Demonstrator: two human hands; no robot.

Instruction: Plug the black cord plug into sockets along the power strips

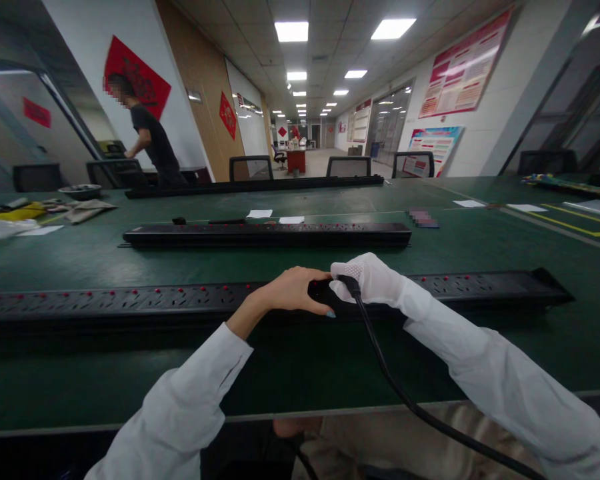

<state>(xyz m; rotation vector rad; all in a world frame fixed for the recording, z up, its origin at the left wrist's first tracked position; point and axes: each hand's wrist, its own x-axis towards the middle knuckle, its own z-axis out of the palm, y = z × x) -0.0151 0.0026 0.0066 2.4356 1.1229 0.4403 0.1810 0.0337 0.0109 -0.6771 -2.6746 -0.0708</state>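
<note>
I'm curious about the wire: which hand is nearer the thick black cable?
Right. The gloved right hand grips the thick black cable; the bare left hand rests beside it.

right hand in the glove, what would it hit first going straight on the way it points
Probably the left hand, resting on the near power strip just ahead of the right hand and the black plug it grips; the gap looks tiny.
</note>
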